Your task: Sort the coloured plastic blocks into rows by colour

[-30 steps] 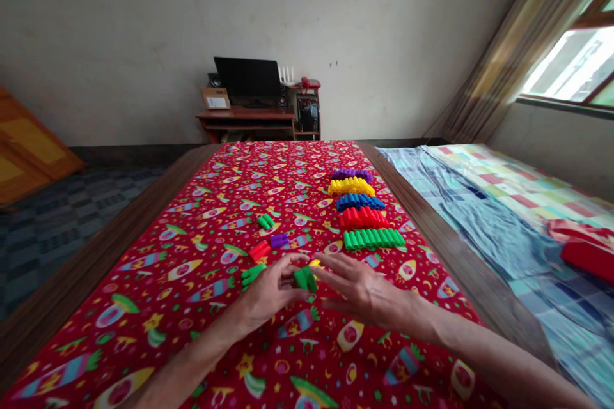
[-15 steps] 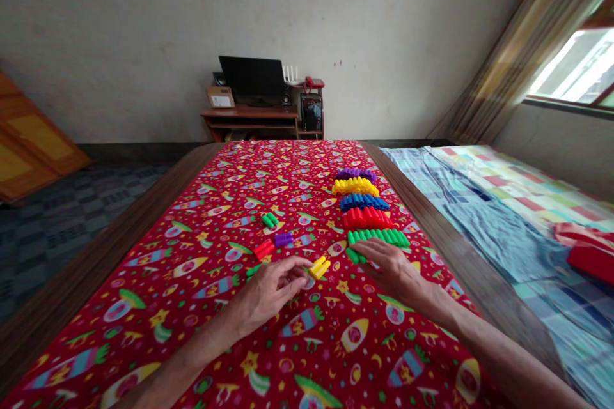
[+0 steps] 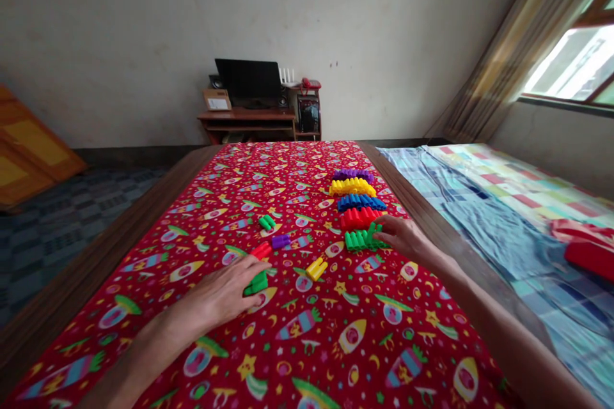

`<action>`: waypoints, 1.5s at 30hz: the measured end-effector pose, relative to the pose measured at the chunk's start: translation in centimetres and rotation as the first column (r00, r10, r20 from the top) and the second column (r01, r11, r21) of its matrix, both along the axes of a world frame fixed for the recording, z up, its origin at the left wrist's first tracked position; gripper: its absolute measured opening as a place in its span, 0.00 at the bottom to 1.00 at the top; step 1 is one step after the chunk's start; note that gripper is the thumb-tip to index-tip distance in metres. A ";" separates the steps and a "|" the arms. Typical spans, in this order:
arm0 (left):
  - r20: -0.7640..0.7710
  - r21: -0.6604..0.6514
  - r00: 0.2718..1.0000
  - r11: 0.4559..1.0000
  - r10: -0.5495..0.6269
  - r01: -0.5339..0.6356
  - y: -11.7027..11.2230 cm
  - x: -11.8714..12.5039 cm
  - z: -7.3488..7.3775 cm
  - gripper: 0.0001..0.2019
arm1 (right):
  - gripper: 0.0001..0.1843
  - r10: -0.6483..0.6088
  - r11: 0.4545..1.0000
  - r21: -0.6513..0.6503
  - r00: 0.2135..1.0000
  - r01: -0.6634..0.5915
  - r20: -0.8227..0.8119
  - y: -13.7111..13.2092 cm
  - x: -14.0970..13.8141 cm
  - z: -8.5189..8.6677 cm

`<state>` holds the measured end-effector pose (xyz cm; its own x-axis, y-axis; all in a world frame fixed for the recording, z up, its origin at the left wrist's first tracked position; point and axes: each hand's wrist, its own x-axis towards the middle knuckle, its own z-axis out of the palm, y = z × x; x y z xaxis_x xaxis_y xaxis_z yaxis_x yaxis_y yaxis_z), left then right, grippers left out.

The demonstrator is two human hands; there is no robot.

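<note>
My left hand [image 3: 219, 294] lies on the red patterned cloth with its fingertips on a loose green piece [image 3: 256, 284]; the fingers are stretched out. My right hand [image 3: 401, 234] reaches to the right end of the green row [image 3: 359, 239] and its fingers pinch a green piece there. Behind the green row lie a red row [image 3: 357, 218], a blue row [image 3: 359, 202], a yellow row [image 3: 351, 186] and a purple row [image 3: 353, 174]. Loose pieces lie between my hands: a yellow one [image 3: 316, 268], a red one [image 3: 261, 249], a purple one [image 3: 281, 241] and a green one [image 3: 267, 222].
The red cloth [image 3: 268, 345] covers a long wooden table [image 3: 434, 230]. To the right lies a bed with checked sheets [image 3: 503, 204] and a red item [image 3: 590, 255]. A desk with a monitor [image 3: 249, 96] stands at the far wall. A window [image 3: 570, 64] is at the right.
My right hand carried a green piece from the centre to the right end of the green row. My left hand drew back left onto another green piece.
</note>
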<state>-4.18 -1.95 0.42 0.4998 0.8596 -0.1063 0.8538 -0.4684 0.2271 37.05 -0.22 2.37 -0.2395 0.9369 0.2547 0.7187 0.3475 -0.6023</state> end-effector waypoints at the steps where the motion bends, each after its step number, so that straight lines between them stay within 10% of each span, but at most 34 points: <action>1: 0.010 0.018 1.000 1.000 0.005 -0.005 0.0 -0.1 -0.6 0.23 | 0.14 0.021 1.000 0.014 0.999 -0.022 0.039 0.0 -0.1 0.2; 7: 0.067 0.162 0.997 0.986 -0.039 0.027 0.0 -0.3 -2.7 0.21 | 0.18 0.070 0.995 0.059 0.977 -0.083 0.202 0.0 -0.4 0.2; 18: 0.318 0.103 0.948 0.994 -0.011 -0.023 -0.5 3.2 0.7 0.29 | 0.20 -0.016 0.946 0.318 0.971 -0.062 0.238 -1.7 -1.1 1.0; 29: 0.712 -0.193 0.681 0.980 0.170 -0.043 -4.0 9.1 -1.7 0.41 | 0.17 0.554 0.785 0.204 0.810 -0.585 0.193 -5.6 -10.8 0.8; 37: 0.793 -0.597 0.364 0.739 0.488 0.311 -3.5 8.9 -2.3 0.48 | 0.14 0.640 0.719 0.118 0.719 -0.685 0.271 -6.0 -10.6 1.4; 45: 0.723 -0.691 0.369 0.614 0.584 0.381 -4.1 8.9 -1.6 0.47 | 0.16 0.587 0.713 0.157 0.704 -0.683 0.399 -6.6 -10.2 1.0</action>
